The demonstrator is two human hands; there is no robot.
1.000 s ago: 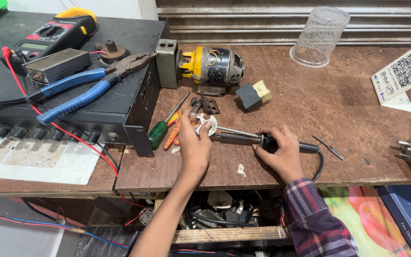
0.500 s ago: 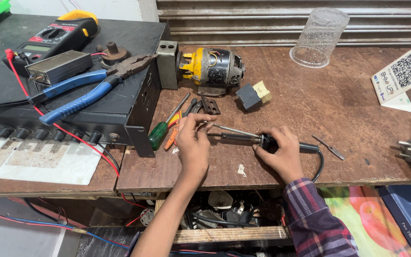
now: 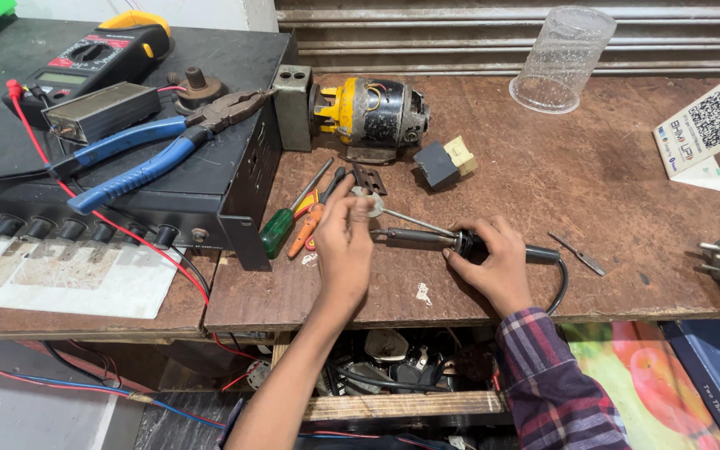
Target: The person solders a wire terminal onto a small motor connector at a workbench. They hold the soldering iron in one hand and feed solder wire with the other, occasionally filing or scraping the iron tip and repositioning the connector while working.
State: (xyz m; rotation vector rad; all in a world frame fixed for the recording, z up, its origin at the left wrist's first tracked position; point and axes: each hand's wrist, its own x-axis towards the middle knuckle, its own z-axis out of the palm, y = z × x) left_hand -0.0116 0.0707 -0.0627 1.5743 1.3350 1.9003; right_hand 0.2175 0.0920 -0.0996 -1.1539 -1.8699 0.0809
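Head view | right hand (image 3: 493, 265) is clamping the soldering iron (image 3: 460, 242) by its black grip | left hand (image 3: 345, 242), at its 9 o'clock, is pinching a small washer (image 3: 374, 205) | iron is looking stiff, light, tip maybe hot.

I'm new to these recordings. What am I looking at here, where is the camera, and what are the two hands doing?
There is no machine: a person works with bare hands, and the single camera sits on their head, looking down at a worn wooden workbench. The right hand, in a plaid sleeve, grips the black handle of a soldering iron lying on the bench. The left hand pinches a small metal part at the iron's tip; what it is I cannot tell. Nearby lie two screwdrivers, a small electric motor, blue-handled pliers on a black box, a multimeter and an overturned clear cup.
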